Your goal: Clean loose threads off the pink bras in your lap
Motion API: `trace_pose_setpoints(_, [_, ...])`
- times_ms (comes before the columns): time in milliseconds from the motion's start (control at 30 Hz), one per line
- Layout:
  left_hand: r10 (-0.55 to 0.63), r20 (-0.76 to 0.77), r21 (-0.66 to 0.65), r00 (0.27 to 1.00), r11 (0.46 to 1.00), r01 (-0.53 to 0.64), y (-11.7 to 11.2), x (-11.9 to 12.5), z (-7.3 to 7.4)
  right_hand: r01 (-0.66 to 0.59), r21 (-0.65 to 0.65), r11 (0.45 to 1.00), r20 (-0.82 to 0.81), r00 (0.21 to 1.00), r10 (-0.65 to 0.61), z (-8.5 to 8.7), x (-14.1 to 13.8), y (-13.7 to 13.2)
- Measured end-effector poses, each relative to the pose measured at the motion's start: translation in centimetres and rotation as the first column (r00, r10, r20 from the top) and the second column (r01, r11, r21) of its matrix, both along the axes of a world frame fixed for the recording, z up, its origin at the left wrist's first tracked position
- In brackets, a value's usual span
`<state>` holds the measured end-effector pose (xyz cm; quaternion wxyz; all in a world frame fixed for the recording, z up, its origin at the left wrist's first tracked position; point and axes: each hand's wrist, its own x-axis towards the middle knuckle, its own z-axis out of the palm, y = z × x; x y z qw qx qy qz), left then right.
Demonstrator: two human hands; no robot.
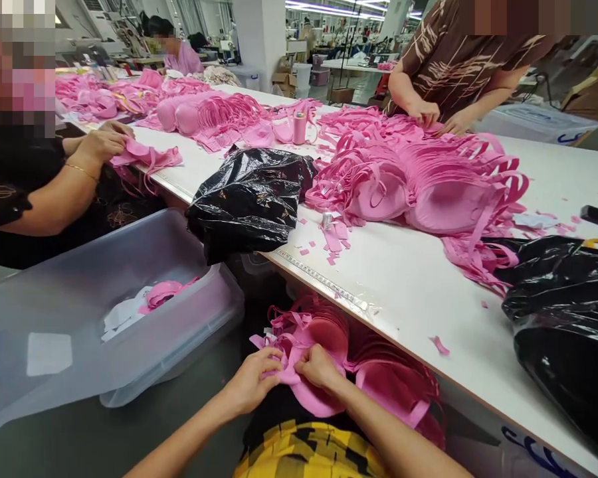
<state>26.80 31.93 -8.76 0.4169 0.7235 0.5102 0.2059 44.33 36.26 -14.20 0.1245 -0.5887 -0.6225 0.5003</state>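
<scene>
Pink bra (319, 399) at six o'clock, below the tabletop (403, 282) edge; I see left hand (253, 382) and right hand (321, 369) pinching its cloth. Likely light, soft, springy-cupped; I'd grip the cup rim, not straps.

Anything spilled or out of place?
Loose pink scraps lie strewn on the white table in front of the bra pile, untidy against its neat rows. A crumpled black bag by the bin overhangs the edge.
</scene>
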Motion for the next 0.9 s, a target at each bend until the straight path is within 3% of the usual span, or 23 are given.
trace_pose_setpoints(133, [0.017, -0.159, 0.228, 0.987, 0.973, 0.020, 1.2, -0.1, -0.8, 0.095, 0.033, 0.995, -0.149, 0.985, -0.089, -0.6, -0.1, -1.3])
trace_pose_setpoints(267, [-0.071, -0.403, 0.375, 0.912, 0.897, 0.236, 2.0, 0.3, -1.4, 0.172, 0.087, 0.981, -0.267, 0.953, -0.144, -0.7, 0.6, -2.6])
trace_pose_setpoints(400, [-0.190, -0.554, 0.403, 0.811, 0.791, 0.461, 2.1, 0.2, -1.2, 0.211, 0.111, 0.971, -0.333, 0.929, -0.164, -0.6, 1.1, -3.2])
trace_pose_setpoints(533, [-0.264, -0.609, 0.392, 0.748, 0.720, 0.573, 2.2, 0.2, -0.6, 0.234, 0.113, 0.966, -0.365, 0.914, -0.178, -0.6, 1.3, -3.5])
trace_pose_setpoints(733, [-0.279, -0.484, 0.442, 0.830, 0.740, 0.507, 2.3, 1.4, -0.5, 0.229, 0.188, 0.955, -0.365, 0.919, -0.148, -0.4, 1.3, -3.9])
trace_pose_setpoints(900, [-0.318, -0.166, 0.372, 0.933, 0.856, 0.358, 2.1, 1.1, -1.2, 0.156, 0.194, 0.969, -0.323, 0.942, -0.087, 0.5, 1.7, -3.5])
